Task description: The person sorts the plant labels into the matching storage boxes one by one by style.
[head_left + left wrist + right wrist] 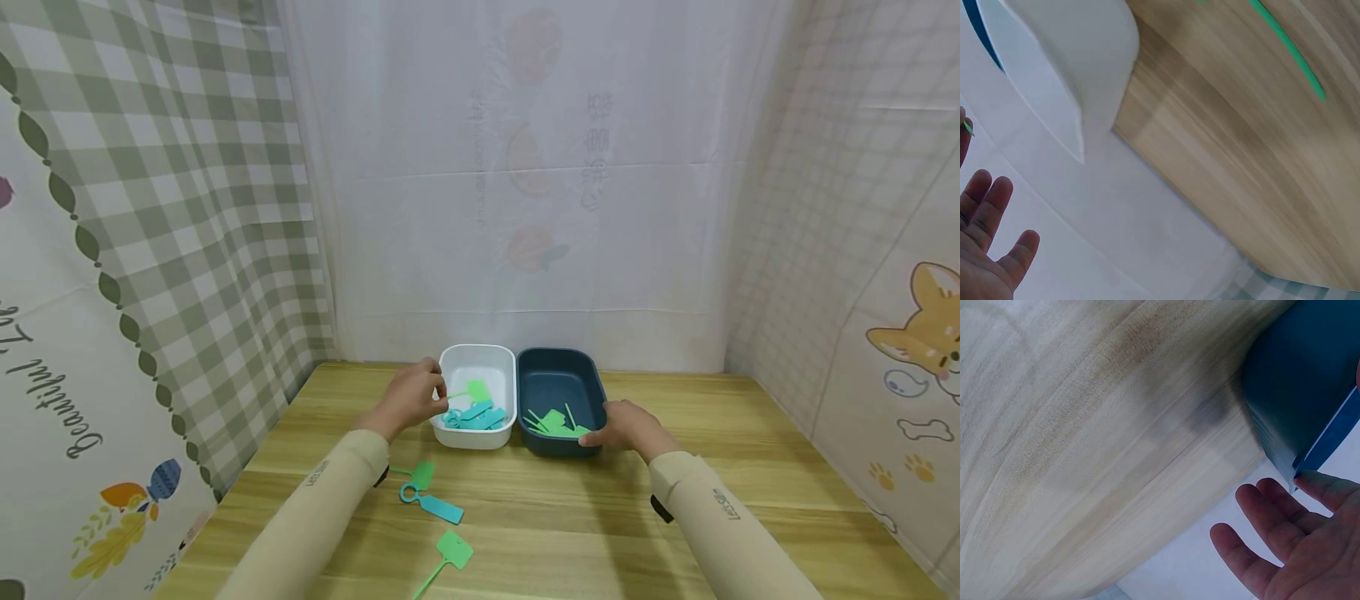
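Observation:
In the head view my left hand is at the left rim of a white bin. Its thumb and finger pinch the thin tail of a green plastic tag, whose square head is over the bin. Several blue ring-ended tags lie inside at the front. To the right, a dark blue bin holds several green tags. My right hand grips that bin's rim at the front right corner, thumb on top; the right wrist view shows its other fingers spread outside the wall.
On the wooden table before the bins lie a green tag, a blue ring-ended tag and another green tag. The two bins stand side by side near the back edge. Cloth curtains hang behind and at both sides.

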The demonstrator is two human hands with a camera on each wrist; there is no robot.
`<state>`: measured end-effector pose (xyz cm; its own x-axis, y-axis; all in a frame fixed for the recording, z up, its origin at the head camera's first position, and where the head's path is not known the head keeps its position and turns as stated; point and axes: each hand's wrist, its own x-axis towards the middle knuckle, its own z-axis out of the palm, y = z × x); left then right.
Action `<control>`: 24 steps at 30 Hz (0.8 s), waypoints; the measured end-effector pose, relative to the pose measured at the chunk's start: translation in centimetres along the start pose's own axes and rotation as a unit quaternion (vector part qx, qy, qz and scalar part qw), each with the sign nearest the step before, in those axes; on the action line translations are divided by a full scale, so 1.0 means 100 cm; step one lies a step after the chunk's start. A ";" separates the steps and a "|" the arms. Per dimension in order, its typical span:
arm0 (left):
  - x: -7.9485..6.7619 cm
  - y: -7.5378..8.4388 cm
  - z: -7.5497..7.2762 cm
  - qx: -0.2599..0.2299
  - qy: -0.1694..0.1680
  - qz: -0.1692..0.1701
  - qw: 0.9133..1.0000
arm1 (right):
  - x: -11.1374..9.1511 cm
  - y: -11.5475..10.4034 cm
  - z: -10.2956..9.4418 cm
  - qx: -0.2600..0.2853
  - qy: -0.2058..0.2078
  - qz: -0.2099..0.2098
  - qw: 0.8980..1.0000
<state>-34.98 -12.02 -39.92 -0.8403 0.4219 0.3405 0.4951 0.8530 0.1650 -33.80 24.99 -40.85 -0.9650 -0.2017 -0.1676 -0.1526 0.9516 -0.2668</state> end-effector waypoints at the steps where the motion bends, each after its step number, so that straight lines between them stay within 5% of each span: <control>1: 0.002 0.003 0.000 0.002 0.000 0.005 1.000 | 0.000 0.000 0.000 0.000 0.000 0.000 1.000; 24: 0.038 0.072 0.026 0.064 -0.024 0.047 0.997 | 0.001 0.000 -0.001 0.003 -0.004 0.007 1.000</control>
<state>-35.13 -3.50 -39.83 -0.8025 0.5133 0.3041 0.5423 0.8401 0.0131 -33.96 25.00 -40.83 -0.9655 -0.1895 -0.1786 -0.1371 0.9531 -0.2699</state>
